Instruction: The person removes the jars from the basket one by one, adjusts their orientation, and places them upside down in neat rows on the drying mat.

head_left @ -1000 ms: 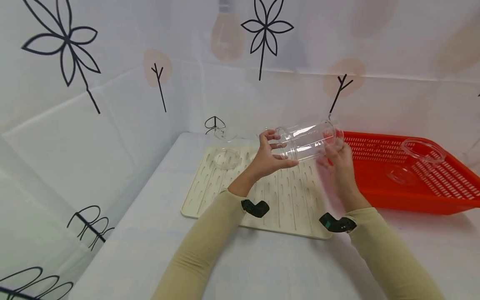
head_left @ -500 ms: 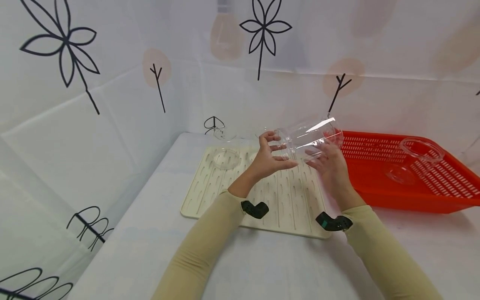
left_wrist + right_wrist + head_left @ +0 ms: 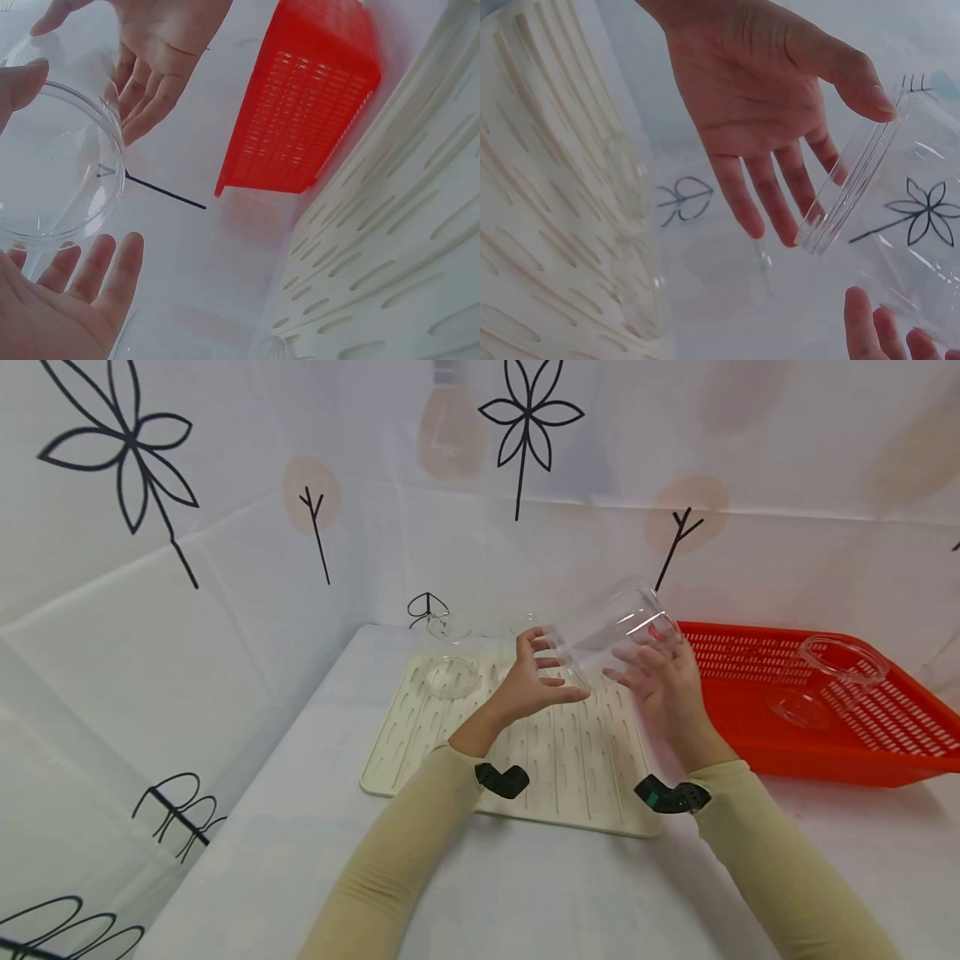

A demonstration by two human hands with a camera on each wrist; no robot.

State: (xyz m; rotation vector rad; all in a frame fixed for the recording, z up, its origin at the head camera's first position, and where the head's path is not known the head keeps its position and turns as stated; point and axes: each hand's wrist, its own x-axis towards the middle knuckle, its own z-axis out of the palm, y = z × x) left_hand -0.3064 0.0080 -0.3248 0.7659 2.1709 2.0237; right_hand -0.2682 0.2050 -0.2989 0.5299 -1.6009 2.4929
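Note:
A clear plastic jar hangs tilted above the cream drying mat, mouth down-left, base up-right. My left hand holds the mouth end, with the thumb under the rim and the fingers over it. In the left wrist view the round jar mouth sits between thumb and fingers. My right hand lies under the jar body with spread, straight fingers. The right wrist view shows the jar, the left hand with its thumb on the rim, and the right fingertips below.
A red slotted basket stands right of the mat, with clear lids or jars inside. A clear round lid lies on the mat's far left. More clear pieces stand behind the mat. Patterned sheets wall in the back and left.
The jar has tipped from nearly level to steeply tilted, base rising. My right hand has slipped off the base and now supports the body from below with spread fingers.

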